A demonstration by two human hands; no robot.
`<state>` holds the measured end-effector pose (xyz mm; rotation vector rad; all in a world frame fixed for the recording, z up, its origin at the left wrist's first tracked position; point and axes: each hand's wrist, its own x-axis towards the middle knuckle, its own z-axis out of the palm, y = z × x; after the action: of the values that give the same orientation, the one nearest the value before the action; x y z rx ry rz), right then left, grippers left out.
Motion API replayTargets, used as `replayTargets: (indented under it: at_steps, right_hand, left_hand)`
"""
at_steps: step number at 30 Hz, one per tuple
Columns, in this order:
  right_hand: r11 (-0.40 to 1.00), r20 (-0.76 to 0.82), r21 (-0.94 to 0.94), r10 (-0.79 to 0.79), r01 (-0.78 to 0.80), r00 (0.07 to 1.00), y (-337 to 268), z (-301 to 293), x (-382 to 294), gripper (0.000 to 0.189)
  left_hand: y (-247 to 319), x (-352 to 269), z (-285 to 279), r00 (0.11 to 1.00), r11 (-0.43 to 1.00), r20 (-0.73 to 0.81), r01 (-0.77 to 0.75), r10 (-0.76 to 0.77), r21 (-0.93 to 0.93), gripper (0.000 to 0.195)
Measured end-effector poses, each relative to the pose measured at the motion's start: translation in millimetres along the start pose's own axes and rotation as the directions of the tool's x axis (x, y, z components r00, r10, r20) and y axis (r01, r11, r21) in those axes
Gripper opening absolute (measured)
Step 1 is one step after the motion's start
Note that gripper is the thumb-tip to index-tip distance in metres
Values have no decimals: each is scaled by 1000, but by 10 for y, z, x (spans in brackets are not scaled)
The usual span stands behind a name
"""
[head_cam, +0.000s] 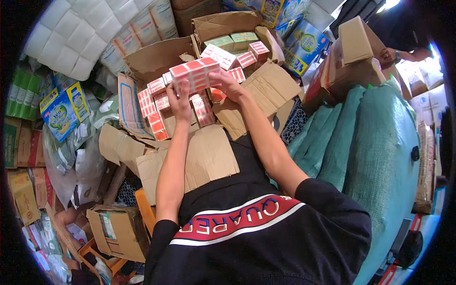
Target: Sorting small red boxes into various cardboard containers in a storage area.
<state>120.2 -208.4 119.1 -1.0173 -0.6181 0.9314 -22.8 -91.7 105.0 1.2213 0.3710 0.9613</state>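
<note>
Between my left hand and my right hand is a red-and-white block of small wrapped packs, held above two open cartons. The left fingers grip its near left corner, the right fingers its right end. Below it, the left cardboard carton holds more red-and-white packs along its left side and middle. In the right cardboard carton lie similar packs, with green boxes behind them. The carton's brown flaps fold outward towards my lap.
Teal woven sacks stand close on the right, below a tall brown carton. A person's hand rests near that carton. Blue drink cartons and plastic bags crowd the left. A smaller cardboard box sits at lower left.
</note>
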Motion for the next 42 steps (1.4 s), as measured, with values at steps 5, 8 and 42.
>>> replayTargets:
  at_steps: [5, 8, 42]
  right_hand:
    - [939, -296, 343, 82, 26, 952, 49, -179, 72, 48]
    - [774, -386, 612, 112, 163, 916, 5, -445, 270, 44]
    - [766, -336, -627, -427, 139, 839, 369, 372, 77, 31]
  left_hand:
    - [16, -75, 95, 980, 988, 158, 104, -121, 110, 83]
    - [-121, -79, 11, 950, 962, 181, 231, -255, 143, 75]
    - [-595, 182, -1367, 593, 6, -768, 793, -242, 610, 109]
